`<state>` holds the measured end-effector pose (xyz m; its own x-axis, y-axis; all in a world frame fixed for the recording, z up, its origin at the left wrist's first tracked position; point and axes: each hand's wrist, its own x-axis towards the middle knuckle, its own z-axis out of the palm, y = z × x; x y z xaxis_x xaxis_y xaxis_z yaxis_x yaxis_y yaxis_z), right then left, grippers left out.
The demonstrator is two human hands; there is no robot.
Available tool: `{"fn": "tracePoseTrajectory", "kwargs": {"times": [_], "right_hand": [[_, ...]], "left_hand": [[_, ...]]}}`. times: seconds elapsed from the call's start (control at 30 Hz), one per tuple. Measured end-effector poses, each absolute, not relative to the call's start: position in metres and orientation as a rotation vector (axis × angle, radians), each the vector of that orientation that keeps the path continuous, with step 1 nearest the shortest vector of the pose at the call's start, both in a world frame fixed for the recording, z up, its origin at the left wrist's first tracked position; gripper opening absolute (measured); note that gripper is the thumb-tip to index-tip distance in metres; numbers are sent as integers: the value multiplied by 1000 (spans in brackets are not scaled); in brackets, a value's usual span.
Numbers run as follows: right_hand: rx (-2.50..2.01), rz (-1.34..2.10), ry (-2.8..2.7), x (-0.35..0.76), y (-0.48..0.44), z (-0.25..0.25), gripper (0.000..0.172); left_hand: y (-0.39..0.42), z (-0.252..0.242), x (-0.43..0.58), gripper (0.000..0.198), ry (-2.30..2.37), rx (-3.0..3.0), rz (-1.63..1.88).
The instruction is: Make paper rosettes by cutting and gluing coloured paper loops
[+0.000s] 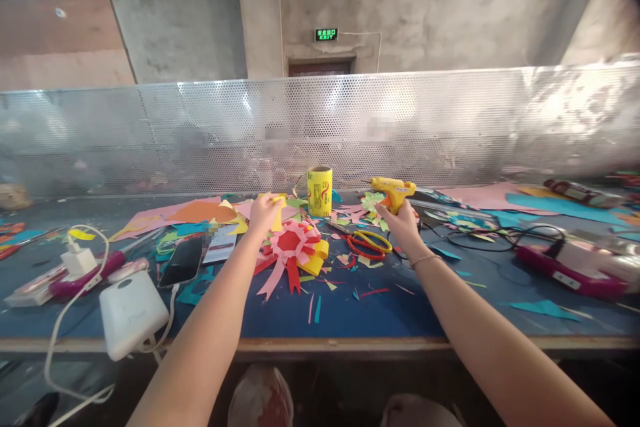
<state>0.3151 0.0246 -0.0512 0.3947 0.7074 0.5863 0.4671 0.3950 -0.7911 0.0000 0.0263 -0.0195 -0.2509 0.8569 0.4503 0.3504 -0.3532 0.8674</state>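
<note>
At the far left a white charger [80, 260] stood plugged into a power strip [116, 263], with a white power bank [133, 313] and a dark-screened phone [183, 261] to its right. The left hand [263, 213] had its fingers pinched on a yellow paper strip [279, 213], just behind the paper rosette [291, 240], which lay on the blue table [360, 320] between the two forearms. The rosette looked well along: red centre, pink-and-red ring and two hanging tails were in place. Yellow loops showed only at its right edge, so the outer loops seemed the part left to do. Scissors [373, 253] lay to the right among paper scraps. Farther right, the right hand [401, 219] was wrapped around the handle of a yellow glue gun [393, 191], its nozzle pointing left.

As for writing, the yellow roll [320, 192] behind the rosette carried red and black print too small to read; the green wall sign [326, 35] read "EXIT" under Chinese characters; and the glue gun's small label was illegible.
</note>
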Motion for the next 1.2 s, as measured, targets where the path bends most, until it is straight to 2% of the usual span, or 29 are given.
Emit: {"fn": "tracePoseTrajectory", "kwargs": {"times": [0.17,0.4,0.73,0.87,1.07,1.2], "right_hand": [[-1290,165,-1220,315,25,-52,41],[-1527,-28,-1327,301,11,-49,45],[-1649,-297,-1637,269,-6,-50,47],[-1663,-373,-1721,265,-9,-49,46],[-1672,-477,-1792,264,-10,-50,35],[-1649,-555,-1818,264,-8,-53,39]], "left_hand": [[43,-36,-11,13,1527,1391,1741],[22,-33,29,31,863,1019,1644],[13,-45,54,36,903,1027,1642],[14,-49,54,31,874,1115,1614],[13,-51,51,16,1024,1353,1644],[9,-48,50,15,1067,1378,1662]]}}
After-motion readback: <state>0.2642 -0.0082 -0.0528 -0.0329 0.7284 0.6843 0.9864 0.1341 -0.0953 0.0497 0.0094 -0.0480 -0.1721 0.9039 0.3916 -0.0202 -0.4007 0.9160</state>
